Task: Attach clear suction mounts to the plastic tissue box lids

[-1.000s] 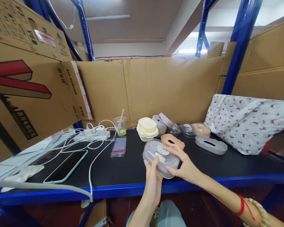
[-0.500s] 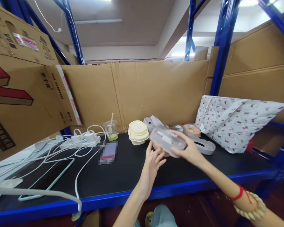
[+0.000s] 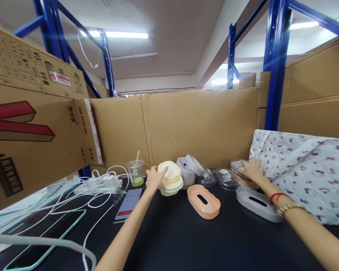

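My left hand [image 3: 156, 177] is at the left side of a stack of cream plastic containers [image 3: 173, 185]. Its thumb touches the top lid and its fingers are apart. Far to the right, my right hand [image 3: 252, 170] has its fingers at the edge of a clear plastic lid [image 3: 237, 165], over a pink container [image 3: 247, 183] that is partly hidden. Between my hands lies a pink oval tray with a slot [image 3: 210, 211]. A grey slotted tray [image 3: 267, 210] rests below my right forearm. Another clear lid [image 3: 226, 180] sits beside the pink container.
A grey container [image 3: 183, 165] with a tilted grey piece stands against the cardboard panel [image 3: 197, 124]. At left are a drink cup [image 3: 136, 180], a phone [image 3: 127, 205], a teal-edged tablet [image 3: 45, 241] and tangled white cables [image 3: 97, 199]. A quilted bag [image 3: 307, 169] fills the right side.
My right hand has moved right from the middle, and the grey piece with the clear cover is no longer held there. My left hand has moved left to the cream stack. The pink tray is now uncovered.
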Motion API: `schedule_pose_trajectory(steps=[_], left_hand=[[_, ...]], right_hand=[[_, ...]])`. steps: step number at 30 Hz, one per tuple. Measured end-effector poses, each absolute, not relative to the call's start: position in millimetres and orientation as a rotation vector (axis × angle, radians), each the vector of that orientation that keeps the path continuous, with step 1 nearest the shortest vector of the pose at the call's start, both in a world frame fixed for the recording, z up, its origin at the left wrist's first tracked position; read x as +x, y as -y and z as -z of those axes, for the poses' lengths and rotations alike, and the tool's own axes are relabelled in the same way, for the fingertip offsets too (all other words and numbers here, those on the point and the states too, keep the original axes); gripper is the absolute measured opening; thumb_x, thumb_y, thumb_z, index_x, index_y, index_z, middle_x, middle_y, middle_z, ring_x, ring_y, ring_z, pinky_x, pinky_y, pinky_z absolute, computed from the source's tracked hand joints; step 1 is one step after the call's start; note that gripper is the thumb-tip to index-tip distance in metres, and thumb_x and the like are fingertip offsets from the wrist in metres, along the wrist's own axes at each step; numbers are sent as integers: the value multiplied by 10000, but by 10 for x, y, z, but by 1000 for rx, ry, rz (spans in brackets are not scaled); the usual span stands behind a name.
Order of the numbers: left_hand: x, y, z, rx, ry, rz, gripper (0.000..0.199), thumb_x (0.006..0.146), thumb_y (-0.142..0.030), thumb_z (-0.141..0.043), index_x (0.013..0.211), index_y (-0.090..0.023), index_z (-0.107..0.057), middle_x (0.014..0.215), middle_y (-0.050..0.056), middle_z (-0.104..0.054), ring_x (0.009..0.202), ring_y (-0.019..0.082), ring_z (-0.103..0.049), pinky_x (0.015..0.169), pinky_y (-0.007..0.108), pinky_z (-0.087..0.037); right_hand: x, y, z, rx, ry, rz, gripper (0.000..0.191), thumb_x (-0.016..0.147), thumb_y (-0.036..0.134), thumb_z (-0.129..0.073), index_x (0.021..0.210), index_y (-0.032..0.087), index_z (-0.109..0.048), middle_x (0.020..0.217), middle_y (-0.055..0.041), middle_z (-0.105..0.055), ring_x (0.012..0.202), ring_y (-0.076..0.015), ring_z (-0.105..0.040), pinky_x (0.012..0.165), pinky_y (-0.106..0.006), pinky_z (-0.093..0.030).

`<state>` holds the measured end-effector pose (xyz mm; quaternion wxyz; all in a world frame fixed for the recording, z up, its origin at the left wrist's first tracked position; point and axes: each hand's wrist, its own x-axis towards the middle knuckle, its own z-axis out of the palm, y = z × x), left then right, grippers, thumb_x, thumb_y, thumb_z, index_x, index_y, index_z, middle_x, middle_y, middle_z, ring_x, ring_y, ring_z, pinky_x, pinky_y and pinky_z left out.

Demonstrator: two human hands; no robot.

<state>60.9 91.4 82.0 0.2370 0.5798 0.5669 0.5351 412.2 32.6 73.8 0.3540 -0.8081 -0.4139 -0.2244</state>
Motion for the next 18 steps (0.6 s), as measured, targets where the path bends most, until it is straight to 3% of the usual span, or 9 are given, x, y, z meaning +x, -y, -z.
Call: schedule_pose_trajectory(steps=[2,5,8,12,18], left_hand=[[625,-1048,-805,1636,-1567,-1423,316,640,-282,-662,906,-112,-636,1091,243,-589,1086,373,-554,900,425,-405],[648,-1122,-717,1706,-1500,-1482,167,699,-171,-546,820,-127,-653,938,197,-651,1017,340,-598,883,391,-416],[642,-1113,-632,1575,-1384,-1715,291,757,-152,-464,993,-100,-626,1006,185,-642,1017,283,-599,902,356,-422],[614,-1046,-625,1251,-1113,-2026,452,819,-163,-422,1268,-117,-428,1229,162,-558,1094,191,-570,940,284,-413],[681,-799,-708,1055,-872,-1833,645,843,-148,-462,1419,-136,-172,1138,143,-614,1034,171,-603,903,285,-448]], right_hand=[[3858,-382,-785,-2006,1138,595,506,645,341,-655,1121,171,-629,1281,-185,-445,1225,-354,-422,966,-531,-390],[3324,-444,-804,-1789,1410,403,486,689,454,-619,1107,207,-636,1281,-121,-474,1205,-263,-473,1012,-446,-411],[2868,-497,-744,-1706,1590,174,485,675,436,-652,1101,206,-635,1250,-80,-521,1152,-208,-532,1014,-390,-439],[2640,-536,-648,-1669,1544,164,376,721,317,-633,1069,176,-640,1141,-67,-601,1043,-178,-598,922,-333,-496],[2689,-450,-531,-1465,1383,516,287,780,357,-575,988,178,-658,996,-43,-661,874,-160,-639,707,-273,-521]])
